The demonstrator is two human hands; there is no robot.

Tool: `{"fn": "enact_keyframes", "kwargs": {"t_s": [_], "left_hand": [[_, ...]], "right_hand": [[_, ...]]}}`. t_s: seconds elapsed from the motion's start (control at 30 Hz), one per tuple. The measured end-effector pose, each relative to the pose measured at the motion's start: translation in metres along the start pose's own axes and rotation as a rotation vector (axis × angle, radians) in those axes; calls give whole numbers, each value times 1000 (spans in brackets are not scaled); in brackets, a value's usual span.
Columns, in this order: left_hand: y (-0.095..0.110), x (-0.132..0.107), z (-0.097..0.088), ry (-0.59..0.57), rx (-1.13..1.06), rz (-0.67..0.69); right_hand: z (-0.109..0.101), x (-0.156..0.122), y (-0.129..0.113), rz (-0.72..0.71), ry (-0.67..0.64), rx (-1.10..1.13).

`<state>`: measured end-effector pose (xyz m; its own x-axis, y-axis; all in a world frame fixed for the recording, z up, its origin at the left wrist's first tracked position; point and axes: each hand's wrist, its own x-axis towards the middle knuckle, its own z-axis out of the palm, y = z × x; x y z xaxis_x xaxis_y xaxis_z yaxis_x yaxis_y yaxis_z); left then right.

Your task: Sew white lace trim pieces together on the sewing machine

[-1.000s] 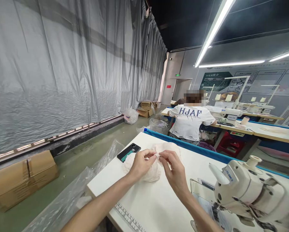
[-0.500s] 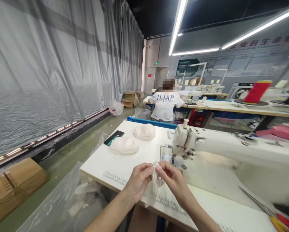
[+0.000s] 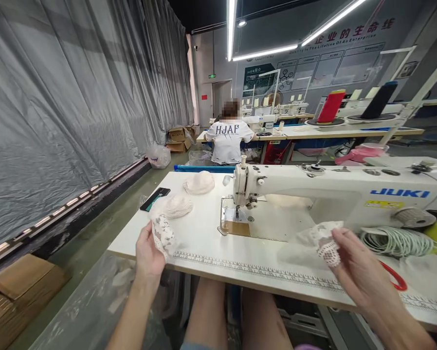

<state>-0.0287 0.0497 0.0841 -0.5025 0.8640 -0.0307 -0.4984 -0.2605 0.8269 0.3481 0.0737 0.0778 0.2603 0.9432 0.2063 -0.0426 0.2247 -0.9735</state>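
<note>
My left hand (image 3: 150, 253) is closed on a white lace piece (image 3: 163, 233) at the table's left side, just in front of two cream fabric bundles; the nearer bundle (image 3: 179, 205) almost meets the lace, and the other bundle (image 3: 199, 183) lies behind it. Far to the right, my right hand (image 3: 360, 265) pinches a second white lace piece (image 3: 327, 245) with a scalloped, holed edge. Between the hands stands a white sewing machine (image 3: 335, 187), its needle area bare of cloth. Red scissor-like handles (image 3: 395, 276) show partly behind my right hand.
A black phone (image 3: 154, 199) lies at the table's left edge. A printed ruler (image 3: 255, 269) runs along the front edge. Coiled pale cord (image 3: 395, 241) sits under the machine's right end. Ahead, a person in a white shirt (image 3: 227, 141) sits at another table.
My hands, earlier together over white lace before the needle, have moved wide apart, left and right, each with a lace piece. The view has swung right, showing more of the machine.
</note>
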Motion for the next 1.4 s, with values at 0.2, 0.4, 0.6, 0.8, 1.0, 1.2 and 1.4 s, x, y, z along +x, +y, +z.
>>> {"fn": "enact_keyframes", "kwargs": {"t_s": [0.2, 0.4, 0.6, 0.8, 1.0, 1.2, 1.4], "left_hand": [[-23, 9, 46, -807, 923, 287], [-77, 11, 45, -1122, 1384, 334], [-88, 17, 39, -1262, 1364, 479], [-95, 31, 39, -1429, 1282, 472], [-89, 37, 44, -1542, 1241, 393], [-86, 46, 47, -1425, 1233, 438], [-102, 38, 38, -1484, 1498, 894]], "right_hand": [[15, 11, 6, -327, -593, -698], [29, 12, 56, -343, -670, -821], [35, -6, 66, -586, -702, -941], [32, 2, 78, -608, -918, -1006], [28, 21, 70, -546, -1088, -882], [33, 20, 71, -555, -942, -864], [35, 19, 57, -584, -1133, -864]]}}
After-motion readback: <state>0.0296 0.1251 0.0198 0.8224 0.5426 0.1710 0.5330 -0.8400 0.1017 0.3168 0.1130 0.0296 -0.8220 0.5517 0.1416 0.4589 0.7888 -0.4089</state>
